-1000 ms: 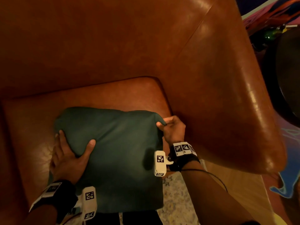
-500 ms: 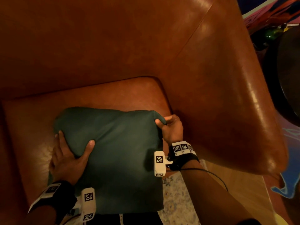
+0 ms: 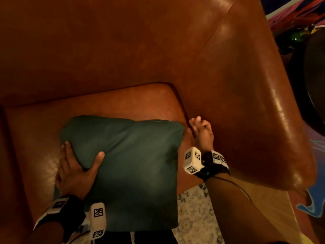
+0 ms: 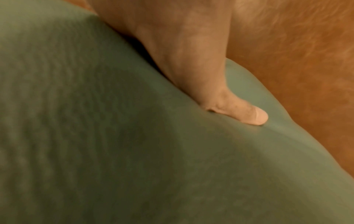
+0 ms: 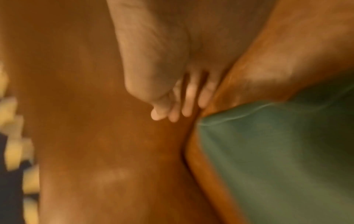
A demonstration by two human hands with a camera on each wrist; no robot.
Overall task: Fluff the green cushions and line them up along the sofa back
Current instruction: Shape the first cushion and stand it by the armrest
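One green cushion point(image 3: 133, 166) lies flat on the brown leather sofa seat point(image 3: 123, 101), its near edge overhanging the seat front. My left hand point(image 3: 82, 156) grips the cushion's left edge, the thumb point(image 4: 254, 116) pressed into the top of the cushion point(image 4: 95, 136) and the fingers along its side. My right hand point(image 3: 200, 127) is just off the cushion's far right corner, against the armrest point(image 3: 255, 103), holding nothing. In the right wrist view its fingers point(image 5: 188, 97) lie straight and close together beside the cushion point(image 5: 277, 151). The sofa back point(image 3: 105, 41) rises behind the seat.
A bare strip of seat runs between the cushion and the sofa back. A pale patterned rug point(image 3: 195, 213) and wooden floor point(image 3: 263, 208) lie below the seat front. A dark round object point(image 3: 316, 67) and colourful clutter stand beyond the armrest at the right.
My right hand has let go of the cushion's far right corner and moved slightly right and away, toward the armrest. The left hand keeps its grip; the cushion stays put.
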